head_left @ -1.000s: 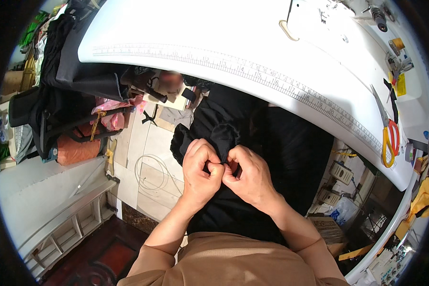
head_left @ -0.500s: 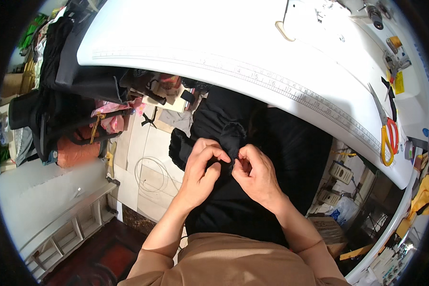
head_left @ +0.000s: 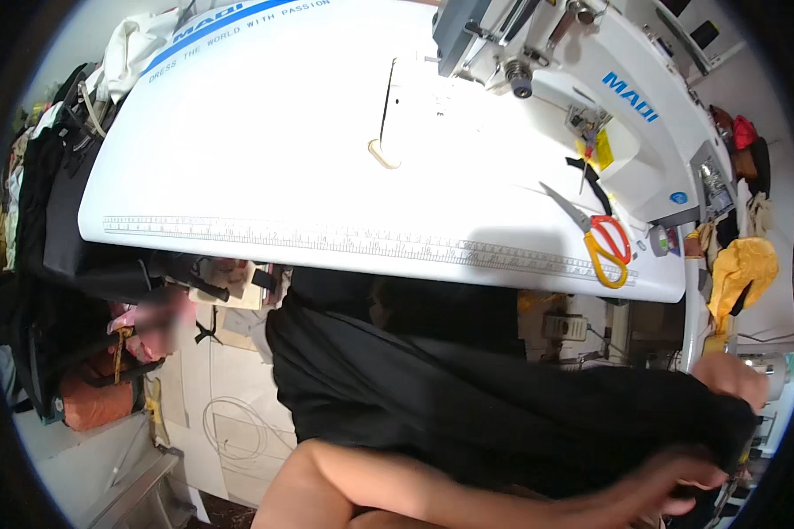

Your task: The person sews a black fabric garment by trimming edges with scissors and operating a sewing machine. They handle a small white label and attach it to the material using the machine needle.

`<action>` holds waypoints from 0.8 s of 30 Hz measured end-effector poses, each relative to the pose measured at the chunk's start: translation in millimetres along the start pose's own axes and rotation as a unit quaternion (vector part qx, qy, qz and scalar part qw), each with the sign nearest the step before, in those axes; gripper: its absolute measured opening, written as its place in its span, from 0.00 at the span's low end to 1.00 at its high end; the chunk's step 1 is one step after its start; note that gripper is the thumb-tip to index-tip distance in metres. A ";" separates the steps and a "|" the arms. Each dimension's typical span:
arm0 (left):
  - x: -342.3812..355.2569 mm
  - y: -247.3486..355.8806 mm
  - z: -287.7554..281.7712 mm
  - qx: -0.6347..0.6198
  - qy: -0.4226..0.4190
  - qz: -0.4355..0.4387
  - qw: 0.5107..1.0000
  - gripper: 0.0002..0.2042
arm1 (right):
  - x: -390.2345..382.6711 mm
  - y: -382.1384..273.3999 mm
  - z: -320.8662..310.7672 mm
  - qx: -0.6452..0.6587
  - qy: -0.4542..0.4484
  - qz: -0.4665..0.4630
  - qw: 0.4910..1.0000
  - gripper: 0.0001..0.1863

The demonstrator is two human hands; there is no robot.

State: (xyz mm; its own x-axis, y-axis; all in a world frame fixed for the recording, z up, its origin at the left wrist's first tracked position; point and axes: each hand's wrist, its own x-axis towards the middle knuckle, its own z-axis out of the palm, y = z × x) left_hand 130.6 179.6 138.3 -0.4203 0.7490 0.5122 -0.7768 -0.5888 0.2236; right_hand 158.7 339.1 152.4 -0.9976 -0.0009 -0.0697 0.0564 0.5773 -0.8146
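While the right hand (head_left: 730, 381) grips black cloth (head_left: 503, 392) off the worktop (head_left: 265, 167)'s near right corner, the blurred left hand (head_left: 679, 483) is farther from it, its grip unclear.

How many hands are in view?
2: the left hand, blurred at lower right, and the right hand above it, at the black cloth's right end, perhaps partly hidden.

Big white bench (head_left: 256, 159) up at 12 o'clock, pretty much blown out by bright light. Pale tiled floor (head_left: 238, 375) around 8, whitish wall (head_left: 781, 291) at 3.
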 end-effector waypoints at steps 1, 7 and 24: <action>7.9 -15.3 17.4 -0.064 -0.032 0.023 0.997 0.27 | -10.0 -6.3 -5.6 -0.064 0.036 0.024 0.997 0.10; -27.2 36.5 -54.0 0.206 0.024 -0.048 0.977 0.28 | 7.3 -9.0 9.7 -0.232 0.255 -0.016 0.939 0.12; -140.5 141.5 -136.7 0.601 0.451 -0.023 0.660 0.15 | 114.2 36.1 201.5 0.114 0.077 0.020 0.990 0.11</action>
State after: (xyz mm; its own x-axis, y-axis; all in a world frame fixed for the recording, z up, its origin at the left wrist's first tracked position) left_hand 15.7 32.5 -15.4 -0.9380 0.3323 -0.0987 -0.0936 0.0314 0.9951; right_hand 55.1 195.3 -1.0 -0.9878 0.1526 -0.0313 0.0872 0.3749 -0.9229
